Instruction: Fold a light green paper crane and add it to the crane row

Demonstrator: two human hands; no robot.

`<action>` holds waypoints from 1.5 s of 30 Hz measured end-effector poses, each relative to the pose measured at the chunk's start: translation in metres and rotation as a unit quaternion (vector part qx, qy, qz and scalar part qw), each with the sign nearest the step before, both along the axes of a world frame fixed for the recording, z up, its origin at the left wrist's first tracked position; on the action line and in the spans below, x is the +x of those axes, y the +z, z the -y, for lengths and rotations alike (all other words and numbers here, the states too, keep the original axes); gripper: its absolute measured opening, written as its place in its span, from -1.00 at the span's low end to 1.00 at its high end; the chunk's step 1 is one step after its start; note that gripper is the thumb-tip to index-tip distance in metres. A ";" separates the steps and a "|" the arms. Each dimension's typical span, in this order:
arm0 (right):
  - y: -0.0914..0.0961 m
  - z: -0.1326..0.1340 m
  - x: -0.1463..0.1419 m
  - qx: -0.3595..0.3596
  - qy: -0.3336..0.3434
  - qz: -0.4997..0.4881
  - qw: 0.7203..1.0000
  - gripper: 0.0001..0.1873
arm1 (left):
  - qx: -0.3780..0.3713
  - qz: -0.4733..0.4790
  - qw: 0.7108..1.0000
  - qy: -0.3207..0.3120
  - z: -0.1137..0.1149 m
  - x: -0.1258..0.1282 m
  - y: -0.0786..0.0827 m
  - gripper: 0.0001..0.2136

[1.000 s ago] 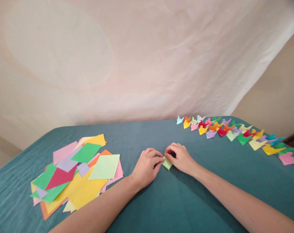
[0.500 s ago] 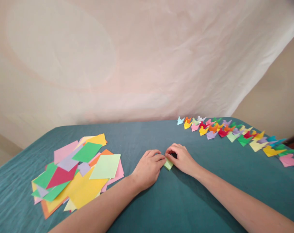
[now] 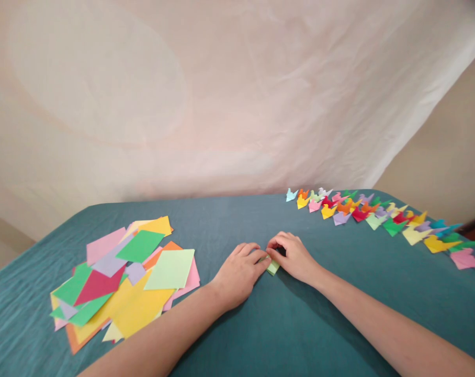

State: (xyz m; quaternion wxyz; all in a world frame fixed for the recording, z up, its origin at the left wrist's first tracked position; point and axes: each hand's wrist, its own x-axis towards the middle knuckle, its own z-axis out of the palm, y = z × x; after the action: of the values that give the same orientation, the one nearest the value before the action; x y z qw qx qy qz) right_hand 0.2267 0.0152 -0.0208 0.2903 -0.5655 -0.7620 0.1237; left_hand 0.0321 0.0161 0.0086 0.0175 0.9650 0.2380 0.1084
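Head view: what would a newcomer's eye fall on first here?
Probably the bright paper birds, lined up in rows along the far right of the teal-covered table. On the left lies a loose, overlapping spread of coloured paper sheets. Between them, the left hand and right hand meet at a small folded light green paper.

Beyond the right hand point(image 3: 290, 255), bare cloth point(image 3: 229, 220) offers passage between obstructing paper sheets point(image 3: 139, 303) and paper birds point(image 3: 374, 222).

The bare left forearm point(image 3: 170, 335) and bare right forearm point(image 3: 373, 317) both taper to slim wrists point(image 3: 218, 295).
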 end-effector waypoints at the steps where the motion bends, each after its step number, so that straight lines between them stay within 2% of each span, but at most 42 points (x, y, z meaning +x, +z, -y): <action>1: 0.000 0.000 0.000 0.000 0.001 0.001 1.000 -0.93 | 0.002 -0.001 1.000 0.000 0.000 0.000 0.000 -0.67; 13: 0.004 -0.001 0.010 -0.020 0.063 0.006 0.998 -0.93 | 0.028 -0.029 0.999 -0.005 0.002 0.000 0.004 -0.68; 21: 0.003 0.000 0.009 -0.017 0.061 0.004 0.998 -0.92 | 0.039 -0.039 0.998 -0.018 0.004 0.000 0.005 -0.73; 45: 0.002 0.000 0.010 -0.009 0.061 0.005 0.998 -0.92 | 0.055 -0.061 0.996 -0.033 0.006 -0.002 0.009 -0.69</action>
State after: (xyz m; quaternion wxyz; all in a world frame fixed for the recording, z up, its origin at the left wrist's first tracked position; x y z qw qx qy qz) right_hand 0.2364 0.0155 -0.0192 0.2736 -0.5211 -0.7953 0.1453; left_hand 0.0303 0.0102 0.0177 -0.0465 0.9767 0.2006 0.0611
